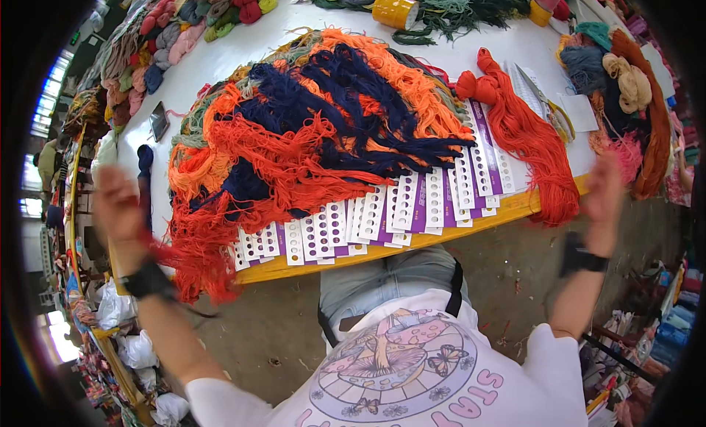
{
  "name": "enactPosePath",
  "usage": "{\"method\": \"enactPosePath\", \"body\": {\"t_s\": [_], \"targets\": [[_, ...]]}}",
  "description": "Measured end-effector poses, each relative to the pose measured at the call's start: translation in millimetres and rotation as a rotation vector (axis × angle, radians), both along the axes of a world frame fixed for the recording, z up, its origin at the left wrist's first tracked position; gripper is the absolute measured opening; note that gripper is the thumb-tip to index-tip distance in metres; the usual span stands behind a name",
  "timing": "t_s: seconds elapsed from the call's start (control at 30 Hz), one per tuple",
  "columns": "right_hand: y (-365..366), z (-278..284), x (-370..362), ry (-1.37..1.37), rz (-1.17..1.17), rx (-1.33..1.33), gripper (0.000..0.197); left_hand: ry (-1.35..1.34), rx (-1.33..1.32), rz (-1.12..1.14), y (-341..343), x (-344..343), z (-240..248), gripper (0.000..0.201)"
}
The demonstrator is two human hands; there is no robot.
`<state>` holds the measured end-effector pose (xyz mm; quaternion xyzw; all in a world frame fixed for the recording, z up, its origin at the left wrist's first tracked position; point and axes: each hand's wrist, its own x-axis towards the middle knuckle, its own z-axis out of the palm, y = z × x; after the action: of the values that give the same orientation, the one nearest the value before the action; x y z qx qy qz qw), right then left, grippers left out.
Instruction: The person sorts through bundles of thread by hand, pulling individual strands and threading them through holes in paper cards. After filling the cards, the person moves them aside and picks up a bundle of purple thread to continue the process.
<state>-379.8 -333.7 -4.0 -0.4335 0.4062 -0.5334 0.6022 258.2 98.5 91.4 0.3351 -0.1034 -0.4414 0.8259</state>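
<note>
Here we are at the white table, yellow-edged, and thread is everywhere! One big tangled pile of orange, navy and red thread sprawls over the middle, its red strands tumbling past the front edge at the left. It smothers the tops of the punched cards, well over a dozen, overlapping along that front edge.

Out by the left edge, the left hand is a blur; red strands show near its wrist, but I honestly cannot tell how far its fingers are open or whether they grip any. One dark blue hank stands between it and the pile, with one phone just beyond.

Over to the front right corner: the right hand is up, fingers stretched, holding nothing. One long red hank drapes over the front edge beside it; behind, one pair of scissors. One yellow can lies toward the far edge.
</note>
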Motion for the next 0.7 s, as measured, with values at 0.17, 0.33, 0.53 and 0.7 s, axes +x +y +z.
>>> {"method": "enactPosePath", "body": {"t_s": [0.17, 0.33, 0.53, 0.7], "targets": [[130.7, -45.0, 200.1, 0.021, 0.888, 0.138, 0.041, -0.549, 0.495, -0.347, -154.9, -242.1, -93.8, 0.029], [149.1, -67.5, 215.8, -0.358, 1.093, 0.478, 0.040, -0.478, 0.376, -0.437, -190.4, -291.3, -150.6, 0.020], [142.8, -58.3, 211.5, -0.216, 1.128, 0.520, 0.017, -0.257, 0.481, -0.438, -189.3, -287.6, -148.3, 0.009], [150.7, -66.7, 223.0, 0.394, 0.796, -0.226, 0.010, -0.437, 0.620, -0.229, -189.5, -299.1, -162.0, 0.011]]}}
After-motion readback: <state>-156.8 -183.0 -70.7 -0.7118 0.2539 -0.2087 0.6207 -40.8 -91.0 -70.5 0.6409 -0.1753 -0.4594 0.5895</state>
